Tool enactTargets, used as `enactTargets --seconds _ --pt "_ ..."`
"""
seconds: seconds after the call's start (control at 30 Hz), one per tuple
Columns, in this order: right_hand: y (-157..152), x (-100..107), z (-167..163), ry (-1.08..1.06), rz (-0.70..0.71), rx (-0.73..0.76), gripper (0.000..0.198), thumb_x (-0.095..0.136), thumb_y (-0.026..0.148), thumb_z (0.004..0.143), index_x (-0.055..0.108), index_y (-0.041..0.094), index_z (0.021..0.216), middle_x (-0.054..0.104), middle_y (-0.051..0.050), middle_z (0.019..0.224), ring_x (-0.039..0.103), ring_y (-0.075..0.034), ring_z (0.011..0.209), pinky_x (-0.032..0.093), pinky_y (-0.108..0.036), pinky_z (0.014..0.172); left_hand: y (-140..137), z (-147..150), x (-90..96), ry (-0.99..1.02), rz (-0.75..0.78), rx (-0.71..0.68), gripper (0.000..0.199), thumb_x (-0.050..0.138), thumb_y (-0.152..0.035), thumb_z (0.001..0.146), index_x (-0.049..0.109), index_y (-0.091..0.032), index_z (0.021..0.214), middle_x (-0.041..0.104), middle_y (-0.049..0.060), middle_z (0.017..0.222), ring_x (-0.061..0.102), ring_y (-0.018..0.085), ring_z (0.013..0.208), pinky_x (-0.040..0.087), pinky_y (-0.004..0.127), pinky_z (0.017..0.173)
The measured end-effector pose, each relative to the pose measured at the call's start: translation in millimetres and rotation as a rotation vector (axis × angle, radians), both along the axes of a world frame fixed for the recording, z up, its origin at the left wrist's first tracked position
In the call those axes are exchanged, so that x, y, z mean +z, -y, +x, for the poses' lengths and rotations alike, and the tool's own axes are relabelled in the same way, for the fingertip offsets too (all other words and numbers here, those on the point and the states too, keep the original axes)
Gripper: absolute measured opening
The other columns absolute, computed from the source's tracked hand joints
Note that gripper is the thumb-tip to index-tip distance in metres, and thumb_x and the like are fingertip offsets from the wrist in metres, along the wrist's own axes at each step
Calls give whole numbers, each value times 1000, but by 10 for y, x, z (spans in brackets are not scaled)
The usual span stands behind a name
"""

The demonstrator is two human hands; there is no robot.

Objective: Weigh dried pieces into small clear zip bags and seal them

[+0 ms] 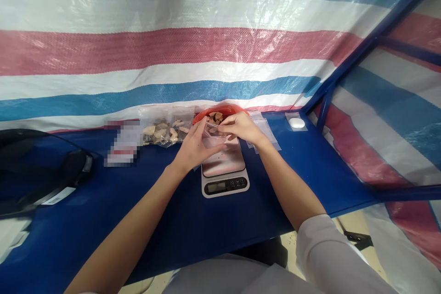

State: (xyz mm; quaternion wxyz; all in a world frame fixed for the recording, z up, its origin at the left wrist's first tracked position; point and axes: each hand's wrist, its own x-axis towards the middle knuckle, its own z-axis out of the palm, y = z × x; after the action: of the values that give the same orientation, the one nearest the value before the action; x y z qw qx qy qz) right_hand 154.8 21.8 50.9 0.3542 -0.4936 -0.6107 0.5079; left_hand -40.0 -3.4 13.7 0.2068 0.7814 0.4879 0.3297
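And there's the bag, over the scale's far end, left hand's fingers and thumb gripping one side, right hand's fingertips pinching the rim, probably to steady it! The red container of chunks sits just behind, handy; filled bags left, flat bags right, likely for easy reach.

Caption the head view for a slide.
Left hand and right hand hold a small clear bag at a digital scale on a blue table, a red bag beyond.
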Motion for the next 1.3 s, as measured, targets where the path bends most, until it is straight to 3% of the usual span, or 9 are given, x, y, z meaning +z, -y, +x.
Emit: enactTargets --seconds 0.1,0.27,0.43,0.63,0.8,1.03,1.2,1.3 --pt "-7 -13 12 -13 -10 19 3 78 18 78 80 16 77 71 0 65 66 -10 57 59 -17 51 -9 14 -72 1 16 18 106 82 -57 68 34 -20 155 51 17 152 45 36 143 39 52 117" --pt "-4 -14 34 -31 -14 41 7 81 24 78 80 17 79 74 -1 73 67 -10 58 59 -18 53 -18 24 -151 50 60 49 84 77 -47 77 41 -23 149 58 12 144 54 33 135 46 47 111" --pt "-36 -64 66 25 47 68 12 79 29 80 80 18 82 74 -1 74 64 -9 56 56 -18 51 -16 49 -199 35 68 50 94 81 -46 70 38 -22 150 58 14 144 51 35 137 42 51 114" --pt "-37 -38 139 195 281 35 18 73 36 84 81 20 86 74 -1 74 67 -14 64 53 -24 59 -17 67 -216 43 94 81 81 75 -42 77 41 -21 148 60 14 142 53 34 136 42 50 114" --pt "70 81 43 250 509 -2 16 69 33 88 81 26 95 79 -1 99 72 -20 90 54 -29 82 -10 93 -217 41 94 78 82 75 -43 77 41 -19 148 63 14 136 54 35 134 42 51 114" --pt "142 92 -134 556 554 179 15 72 36 87 80 25 81 69 2 69 56 -14 68 38 -27 62 -5 103 -192 18 100 96 84 75 -43 75 42 -16 147 66 15 130 58 36 128 44 52 111" --pt "130 93 -111 654 580 262 22 62 22 89 74 21 70 62 2 63 46 -12 62 28 -30 57 -14 85 -215 -4 94 78 81 74 -43 75 45 -15 146 67 15 129 60 34 125 48 49 108" --pt "113 99 -92 650 568 321 23 63 26 88 71 20 68 60 2 63 45 -12 61 26 -31 57 -27 66 -240 -25 93 42 80 74 -41 75 46 -15 145 67 14 131 62 33 122 50 48 105"
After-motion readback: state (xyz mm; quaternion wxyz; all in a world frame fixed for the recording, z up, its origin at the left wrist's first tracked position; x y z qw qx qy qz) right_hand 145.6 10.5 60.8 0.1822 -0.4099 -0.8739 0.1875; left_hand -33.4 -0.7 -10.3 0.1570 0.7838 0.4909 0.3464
